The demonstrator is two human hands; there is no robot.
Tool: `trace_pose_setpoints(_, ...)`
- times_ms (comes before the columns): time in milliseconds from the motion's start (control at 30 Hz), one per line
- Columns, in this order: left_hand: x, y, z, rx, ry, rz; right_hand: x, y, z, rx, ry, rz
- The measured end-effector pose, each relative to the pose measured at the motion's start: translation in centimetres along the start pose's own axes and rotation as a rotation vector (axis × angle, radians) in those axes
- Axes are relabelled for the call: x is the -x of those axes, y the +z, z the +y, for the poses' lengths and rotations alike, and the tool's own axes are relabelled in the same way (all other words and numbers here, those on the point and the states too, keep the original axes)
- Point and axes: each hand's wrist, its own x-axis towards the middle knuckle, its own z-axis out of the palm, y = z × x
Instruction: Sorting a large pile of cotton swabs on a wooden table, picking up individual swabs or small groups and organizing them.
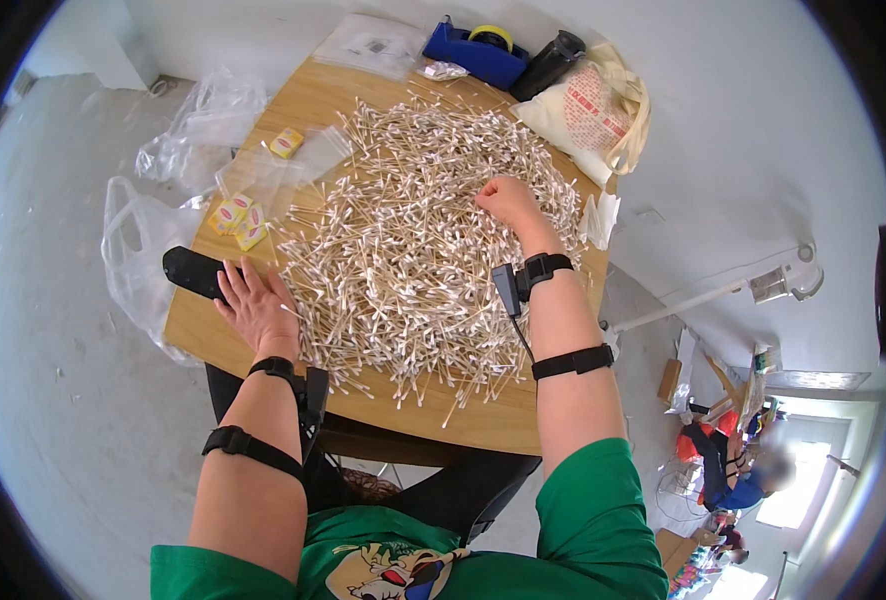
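Note:
A wide heap of cotton swabs [413,240], with wooden sticks and white tips, covers most of the wooden table [443,432]. My left hand [260,305] lies spread at the heap's left edge, its fingertips on the end of a long black object [193,272] whose kind I cannot tell. Over the far right part of the heap is my right hand [508,202], its fingers curled together. Whatever those fingers may hold is hidden. Small yellow boxes [235,214] lie beyond my left hand, on and beside a clear zip bag [263,183].
A blue tape dispenser [473,55], a black bottle [551,65] and a cream cloth bag [578,115] stand along the far edge. Clear plastic bags [368,45] lie at the far left. A white plastic bag [138,235] hangs off the left side. Other people [743,480] are far right.

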Motion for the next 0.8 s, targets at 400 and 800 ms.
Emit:
trace_pose_setpoints(400, -0.2, 0.1, -0.3, 0.022, -0.001, 0.020, 5.2, -1.7, 1.9, -1.246, 0.013, 0.278)
trace_pose_setpoints(800, 0.2, -0.1, -0.3, 0.003, 0.034, 0.003, 29.9, 13.7, -4.6, -1.637, 0.256, -1.141)
